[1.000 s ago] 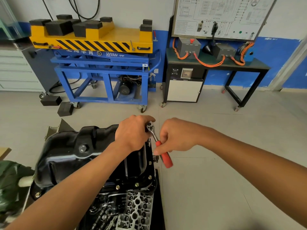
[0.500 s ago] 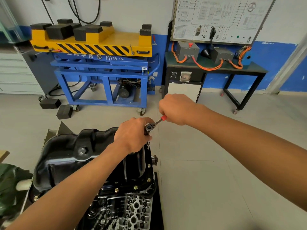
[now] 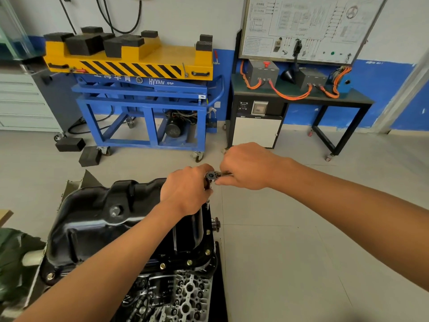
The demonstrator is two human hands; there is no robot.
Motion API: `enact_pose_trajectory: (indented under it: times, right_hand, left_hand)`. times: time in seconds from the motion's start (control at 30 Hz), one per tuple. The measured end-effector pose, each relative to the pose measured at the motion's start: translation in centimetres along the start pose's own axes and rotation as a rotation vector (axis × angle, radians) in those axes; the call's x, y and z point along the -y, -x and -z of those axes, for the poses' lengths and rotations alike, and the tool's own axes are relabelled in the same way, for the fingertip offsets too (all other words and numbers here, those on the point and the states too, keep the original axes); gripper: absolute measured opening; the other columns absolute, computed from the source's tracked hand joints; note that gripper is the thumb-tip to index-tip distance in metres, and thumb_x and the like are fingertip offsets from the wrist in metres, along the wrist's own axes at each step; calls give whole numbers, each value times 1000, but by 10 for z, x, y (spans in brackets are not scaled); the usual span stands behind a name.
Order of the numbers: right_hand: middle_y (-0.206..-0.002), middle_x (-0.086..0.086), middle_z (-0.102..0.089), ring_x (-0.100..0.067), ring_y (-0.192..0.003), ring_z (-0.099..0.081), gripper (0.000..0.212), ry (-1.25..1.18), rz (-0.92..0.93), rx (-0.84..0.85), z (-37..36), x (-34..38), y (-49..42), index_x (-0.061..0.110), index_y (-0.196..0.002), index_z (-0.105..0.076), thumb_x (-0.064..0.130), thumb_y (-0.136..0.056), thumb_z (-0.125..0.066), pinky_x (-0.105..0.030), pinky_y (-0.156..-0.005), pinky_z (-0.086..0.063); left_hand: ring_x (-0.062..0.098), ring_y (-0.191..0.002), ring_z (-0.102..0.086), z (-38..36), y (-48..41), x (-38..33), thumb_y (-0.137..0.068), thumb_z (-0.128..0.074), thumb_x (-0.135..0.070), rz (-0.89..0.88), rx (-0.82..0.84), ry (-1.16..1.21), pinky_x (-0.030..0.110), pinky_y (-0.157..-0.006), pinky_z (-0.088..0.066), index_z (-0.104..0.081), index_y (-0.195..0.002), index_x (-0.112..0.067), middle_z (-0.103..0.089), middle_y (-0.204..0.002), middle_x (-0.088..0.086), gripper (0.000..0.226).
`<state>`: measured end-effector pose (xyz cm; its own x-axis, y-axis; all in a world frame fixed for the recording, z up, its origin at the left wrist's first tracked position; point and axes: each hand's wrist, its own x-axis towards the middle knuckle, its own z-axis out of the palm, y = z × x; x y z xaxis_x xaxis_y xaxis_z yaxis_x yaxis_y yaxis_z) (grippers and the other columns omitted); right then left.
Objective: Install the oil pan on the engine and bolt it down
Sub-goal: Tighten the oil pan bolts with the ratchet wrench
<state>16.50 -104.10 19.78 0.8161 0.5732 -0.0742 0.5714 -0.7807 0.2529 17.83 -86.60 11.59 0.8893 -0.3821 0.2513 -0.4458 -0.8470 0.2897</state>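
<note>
Oil pan [image 3: 97, 219] on engine [image 3: 185, 298], bolting in progress.
Near flange bolts [image 3: 207, 252] are in; left hand [image 3: 185, 191] grips the ratchet [image 3: 211, 175] at its head, right hand [image 3: 248, 167] closes round its handle.

Glossy black metal is being shown by the oil pan [image 3: 92, 219], bright steel by the ratchet [image 3: 211, 175].

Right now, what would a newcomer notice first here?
The left hand and right hand meet at centre on a ratchet, at the far rim of the black oil pan, which sits on the engine, lower left. Behind, upper left, stands a yellow-topped blue cart.
</note>
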Motion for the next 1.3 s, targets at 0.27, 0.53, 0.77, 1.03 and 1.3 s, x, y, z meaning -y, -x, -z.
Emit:
enact_pose_trajectory:
  times: [0.27, 0.53, 0.77, 1.03, 1.3]
  right_hand:
    - [-53, -3, -60, -20, -54, -61, 41, -528, -248, 62, -6, 40, -13, 12, -55, -59, 25, -94, -54, -33, -54, -50]
    - [-51, 3, -67, -6, -46, -63, 33, -736, -414, 157, -8, 41, -15, 8, -66, -68, 24, -92, -57, -21, -54, -55]
    - [-65, 0, -48, -20, -58, -53, 39, -250, -284, 95, 14, 38, -15, 19, -61, -44, 26, -82, -77, -29, -48, -36]
    - [-76, -3, -51, -24, -67, -55, 22, 100, -35, 5, 3, 26, -22, 11, -92, -63, -6, -87, -52, -37, -60, -46]
    - [-120, 0, -57, -21, -100, -57, 29, -34, 152, -74, -21, -1, -2, 15, -130, -54, 27, -105, -43, -41, -79, -52]
  left_hand:
    - [25, -69, -56, 5, 4, -2, -83, -58, -22, 4, 6, 10, 32, -59, -34, -60, -108, -29, -65, -81, 0, 26]
    - [27, -80, -64, 4, 3, -1, -86, -59, -26, -13, 5, -4, 32, -62, -38, -62, -108, -31, -70, -87, 0, 23]
    - [23, -85, -65, 4, 1, 2, -85, -71, -33, -32, 2, 52, 31, -65, -41, -61, -104, -34, -72, -90, -4, 21]
    - [24, -86, -65, 2, -1, 2, -83, -72, -36, 13, 17, 36, 33, -68, -42, -52, -110, -27, -70, -95, -2, 35]
    - [21, -88, -67, -2, -4, 1, -87, -68, -37, 20, 19, 25, 36, -69, -52, -46, -123, -25, -72, -95, -5, 44]
